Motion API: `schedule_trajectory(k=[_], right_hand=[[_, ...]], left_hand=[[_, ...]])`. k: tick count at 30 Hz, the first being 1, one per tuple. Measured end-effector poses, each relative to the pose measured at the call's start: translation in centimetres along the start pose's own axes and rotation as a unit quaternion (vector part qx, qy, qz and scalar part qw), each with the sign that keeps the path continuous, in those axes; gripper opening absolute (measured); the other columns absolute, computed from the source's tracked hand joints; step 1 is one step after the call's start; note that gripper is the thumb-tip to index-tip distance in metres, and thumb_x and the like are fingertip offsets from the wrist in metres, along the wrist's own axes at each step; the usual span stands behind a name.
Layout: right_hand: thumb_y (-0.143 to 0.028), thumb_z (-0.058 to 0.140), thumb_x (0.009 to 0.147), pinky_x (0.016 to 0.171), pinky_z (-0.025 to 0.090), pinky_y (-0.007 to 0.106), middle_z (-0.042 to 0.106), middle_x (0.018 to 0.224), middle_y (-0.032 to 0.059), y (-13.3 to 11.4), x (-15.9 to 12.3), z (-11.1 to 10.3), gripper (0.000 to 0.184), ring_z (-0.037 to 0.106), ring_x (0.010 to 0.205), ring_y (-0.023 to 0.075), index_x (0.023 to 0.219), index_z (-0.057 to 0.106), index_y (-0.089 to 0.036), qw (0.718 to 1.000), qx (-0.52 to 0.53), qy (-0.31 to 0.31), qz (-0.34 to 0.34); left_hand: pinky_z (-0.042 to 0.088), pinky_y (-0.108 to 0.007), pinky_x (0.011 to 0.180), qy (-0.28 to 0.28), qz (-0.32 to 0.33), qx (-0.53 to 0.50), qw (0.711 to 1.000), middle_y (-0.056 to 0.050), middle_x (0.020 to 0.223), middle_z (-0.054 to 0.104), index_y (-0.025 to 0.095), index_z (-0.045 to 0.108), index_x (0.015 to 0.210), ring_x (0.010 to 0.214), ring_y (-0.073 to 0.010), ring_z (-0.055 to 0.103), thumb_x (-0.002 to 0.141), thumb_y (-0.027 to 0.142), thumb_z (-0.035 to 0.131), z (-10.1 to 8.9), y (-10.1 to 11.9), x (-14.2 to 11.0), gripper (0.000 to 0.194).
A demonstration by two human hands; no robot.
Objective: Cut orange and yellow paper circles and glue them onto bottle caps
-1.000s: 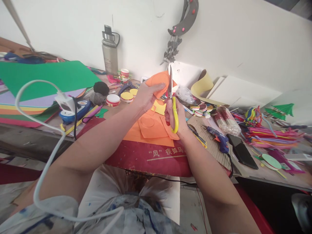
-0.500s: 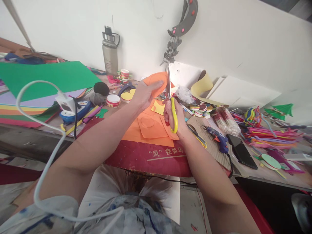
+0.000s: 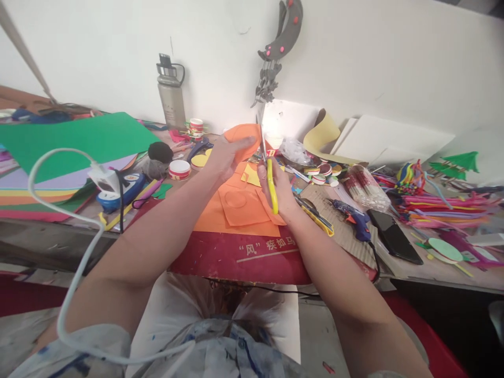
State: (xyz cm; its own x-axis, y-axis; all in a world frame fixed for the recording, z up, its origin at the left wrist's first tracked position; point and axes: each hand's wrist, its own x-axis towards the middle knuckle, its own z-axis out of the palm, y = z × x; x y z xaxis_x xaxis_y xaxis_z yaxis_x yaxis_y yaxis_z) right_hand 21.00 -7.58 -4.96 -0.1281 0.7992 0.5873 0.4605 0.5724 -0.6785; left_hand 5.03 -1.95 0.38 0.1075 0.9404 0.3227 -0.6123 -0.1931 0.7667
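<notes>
My left hand (image 3: 230,156) pinches an orange sheet piece (image 3: 242,133), thumb on top, held above the table. Yellow-handled scissors (image 3: 271,184) are in my right hand (image 3: 277,186), fingers wrapped round the grips. The blades point up and away and stand at the right edge of the orange piece. Whether they are biting into it I cannot tell. Below my hands lie flat orange sheets (image 3: 244,207), one marked with a round outline. A small yellow sheet piece (image 3: 252,176) lies just behind them.
On the left are a green sheet (image 3: 79,137), a grey bottle (image 3: 172,102) and a white cable (image 3: 76,268) crossing over my left arm. On the right are a utility knife (image 3: 315,214), a glue gun (image 3: 354,218), a black phone (image 3: 395,236) and pink pipe cleaners (image 3: 444,210).
The view has shifted a little. The scissors have turned slightly, their blades now leaning further left. Both hands keep hold of the same things.
</notes>
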Motion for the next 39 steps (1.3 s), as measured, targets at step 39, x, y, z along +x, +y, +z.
schedule_trajectory(k=[39], right_hand=[[-0.094, 0.049, 0.098, 0.072, 0.057, 0.035, 0.049, 0.080, -0.0018, -1.0, 0.2, 0.5, 0.067, 0.054, 0.079, 0.0194, 0.103, 0.057, -0.028, 0.991, 0.131, 0.011, 0.022]], left_hand=[[0.057, -0.025, 0.066, 0.029, 0.008, -0.035, 0.999, 0.000, 0.078, 0.077, 0.018, 0.074, 0.081, 0.070, -0.0142, 0.071, 0.074, 0.016, 0.088, 2.1, -0.3, -2.2, 0.017]])
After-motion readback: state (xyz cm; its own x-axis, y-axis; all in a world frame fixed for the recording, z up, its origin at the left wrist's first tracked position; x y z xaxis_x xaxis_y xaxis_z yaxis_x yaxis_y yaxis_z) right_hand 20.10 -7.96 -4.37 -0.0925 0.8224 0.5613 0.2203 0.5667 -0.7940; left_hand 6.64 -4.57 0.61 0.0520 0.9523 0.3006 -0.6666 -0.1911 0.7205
